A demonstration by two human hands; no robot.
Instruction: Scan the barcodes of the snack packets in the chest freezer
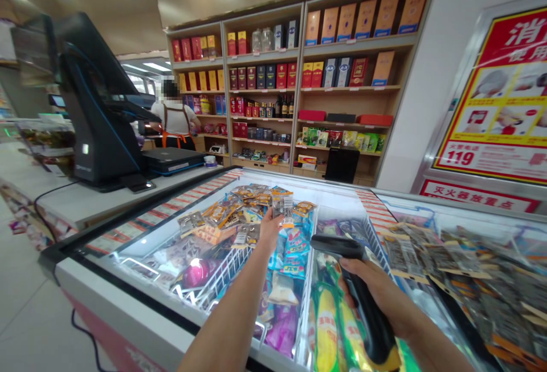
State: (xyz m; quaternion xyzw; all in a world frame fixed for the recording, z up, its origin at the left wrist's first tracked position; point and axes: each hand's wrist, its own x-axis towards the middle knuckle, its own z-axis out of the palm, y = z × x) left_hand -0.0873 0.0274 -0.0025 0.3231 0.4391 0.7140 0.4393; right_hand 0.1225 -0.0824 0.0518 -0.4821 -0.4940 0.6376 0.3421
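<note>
My left hand [270, 228] reaches over the freezer and pinches a small clear snack packet [282, 208] with orange edges, held upright. Wrapped round a black barcode scanner [363, 298] is my right hand [376, 286]; the scanner's head points left, toward the packet. Beneath and behind the left hand lies a pile of similar snack packets [226, 207]. Blue ice-cream packs [296, 252] show under that hand in a wire basket. Yellow corn-shaped packs [327, 321] lie in the basket below the scanner.
More packets [444, 258] are heaped on the freezer's right side. A point-of-sale terminal [94, 104] stands on the counter [55, 201] at left. Shelves [265, 56] of boxes line the back wall. A person [173, 115] in an apron stands behind the counter.
</note>
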